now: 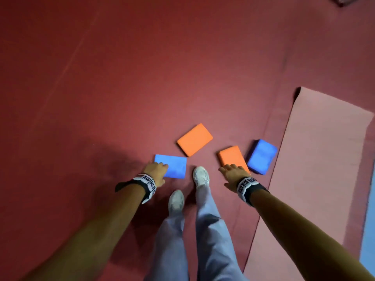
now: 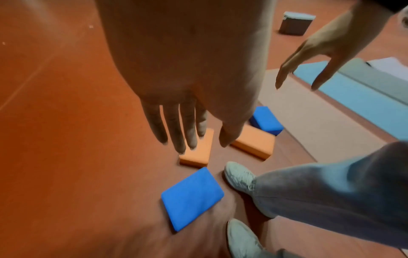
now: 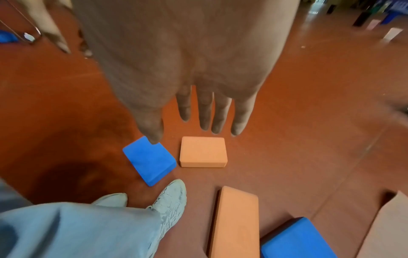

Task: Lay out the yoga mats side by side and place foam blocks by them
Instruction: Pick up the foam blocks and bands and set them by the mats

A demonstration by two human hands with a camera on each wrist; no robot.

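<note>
On a red floor (image 1: 101, 78), left to right: left hand (image 1: 155, 172) with fingers straight and released above one blue foam block (image 1: 172, 166); an orange foam block (image 1: 194, 139) lying flat beyond two white shoes (image 1: 200, 176); right hand (image 1: 233, 173) likewise released, holding nothing, over a second orange block (image 1: 231, 155); a second blue block (image 1: 262, 156) just beside an unrolled pink yoga mat (image 1: 316, 159).

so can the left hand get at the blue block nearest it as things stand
Probably yes. The left hand hangs open above the near blue block, fingers straight, holding nothing. The block lies flat on the floor, apart from the orange block and the shoe, top face uncovered.
</note>
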